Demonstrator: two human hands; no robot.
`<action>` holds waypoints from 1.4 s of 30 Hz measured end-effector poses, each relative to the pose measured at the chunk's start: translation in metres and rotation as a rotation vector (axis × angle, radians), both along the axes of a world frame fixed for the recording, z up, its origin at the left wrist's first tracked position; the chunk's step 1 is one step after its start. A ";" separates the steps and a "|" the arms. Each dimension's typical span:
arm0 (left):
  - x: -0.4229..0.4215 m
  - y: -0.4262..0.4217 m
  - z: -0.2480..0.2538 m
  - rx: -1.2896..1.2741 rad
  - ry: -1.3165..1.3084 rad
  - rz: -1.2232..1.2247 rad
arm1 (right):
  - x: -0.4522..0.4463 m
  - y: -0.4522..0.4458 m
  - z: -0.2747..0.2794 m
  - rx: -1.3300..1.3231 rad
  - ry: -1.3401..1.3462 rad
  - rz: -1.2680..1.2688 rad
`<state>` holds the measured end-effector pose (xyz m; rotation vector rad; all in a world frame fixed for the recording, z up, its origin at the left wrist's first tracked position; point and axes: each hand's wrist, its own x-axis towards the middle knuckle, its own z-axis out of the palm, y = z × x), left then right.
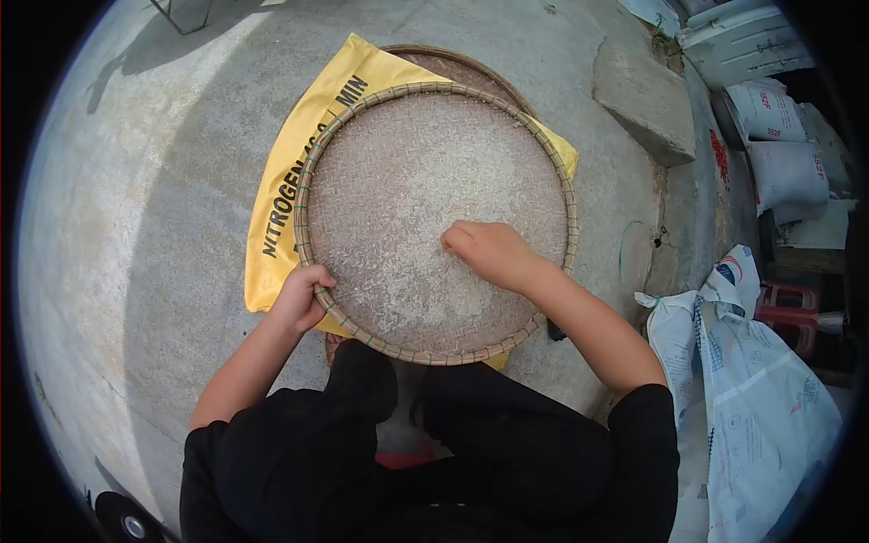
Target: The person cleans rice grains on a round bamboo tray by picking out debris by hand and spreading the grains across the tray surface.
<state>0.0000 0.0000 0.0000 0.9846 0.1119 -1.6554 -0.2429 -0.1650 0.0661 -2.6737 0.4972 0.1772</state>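
Observation:
A round woven tray (362, 181) with a bound rim fills the middle of the view, and pale grains (471, 172) are spread over it. My left hand (306, 294) grips its rim at the lower left, thumb over the edge. Over the grains, right of the tray's centre, is my right hand (489, 253), its fingers pinched together; whatever lies between them is too small to make out. Beneath the tray lies a yellow sack (276, 208) with black print, and under that another round basket (453, 61) shows at the back.
Concrete floor (163, 226) surrounds the tray. A stone slab (643, 100) lies at the upper right. White sacks (787, 172) are stacked at the far right, with a red crate (789, 312) below them. A large whitish bag (760, 398) stands at the lower right.

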 end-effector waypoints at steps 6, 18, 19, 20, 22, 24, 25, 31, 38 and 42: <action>-0.006 0.006 -0.007 -0.001 0.004 0.018 | -0.011 0.004 0.001 0.060 -0.033 -0.125; -0.005 0.015 -0.002 -0.016 -0.180 0.120 | -0.087 -0.008 0.004 0.804 -0.295 -0.698; 0.000 0.019 -0.009 -0.006 -0.161 0.117 | -0.097 -0.008 0.009 0.861 -0.320 -0.774; 0.014 0.021 -0.017 -0.006 -0.149 0.153 | -0.099 -0.010 0.012 0.916 -0.352 -0.847; 0.024 0.017 -0.013 -0.012 -0.155 0.214 | -0.114 -0.015 0.008 0.874 -0.294 -0.872; 0.038 0.017 -0.025 -0.013 -0.174 0.258 | -0.129 -0.017 0.005 0.833 -0.238 -0.899; 0.042 0.017 -0.030 -0.010 -0.186 0.297 | -0.136 -0.017 0.005 0.845 -0.223 -0.937; 0.041 0.019 -0.022 -0.014 -0.145 0.315 | -0.153 -0.018 -0.012 0.352 -0.011 -0.937; 0.027 0.024 -0.021 0.030 -0.114 0.251 | -0.127 -0.018 -0.008 0.408 -0.300 -1.004; 0.011 0.020 -0.009 0.024 -0.107 0.161 | -0.081 -0.003 0.002 0.555 -0.346 -0.888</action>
